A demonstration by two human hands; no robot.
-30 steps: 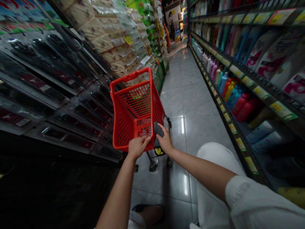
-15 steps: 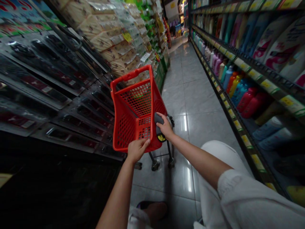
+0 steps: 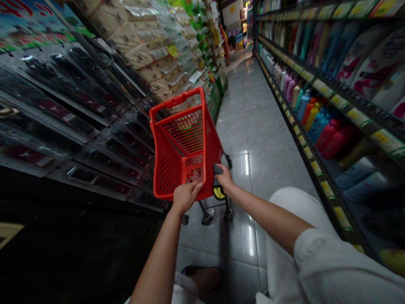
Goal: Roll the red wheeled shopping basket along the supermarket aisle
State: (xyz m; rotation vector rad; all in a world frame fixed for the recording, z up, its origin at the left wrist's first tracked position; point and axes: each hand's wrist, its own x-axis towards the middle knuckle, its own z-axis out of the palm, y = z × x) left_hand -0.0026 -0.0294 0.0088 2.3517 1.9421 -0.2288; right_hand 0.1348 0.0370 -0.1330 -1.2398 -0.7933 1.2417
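Head view showed left hand (image 3: 184,196) clamped on red cart (image 3: 210,147) at its seemingly stiff near rim, right hand (image 3: 225,179) pinching the grey item (image 3: 217,170), probably soft, near its top.

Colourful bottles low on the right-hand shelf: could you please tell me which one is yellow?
It is the bright yellow, rounded bottle, between the orange bottle and the turquoise-blue bottles; its colour sets it apart from these neighbours.

The right hand (image 3: 225,179) has just lowered the grey item (image 3: 218,169) beside the cart (image 3: 182,169); the item's yellow patch (image 3: 219,194) shows fuller.
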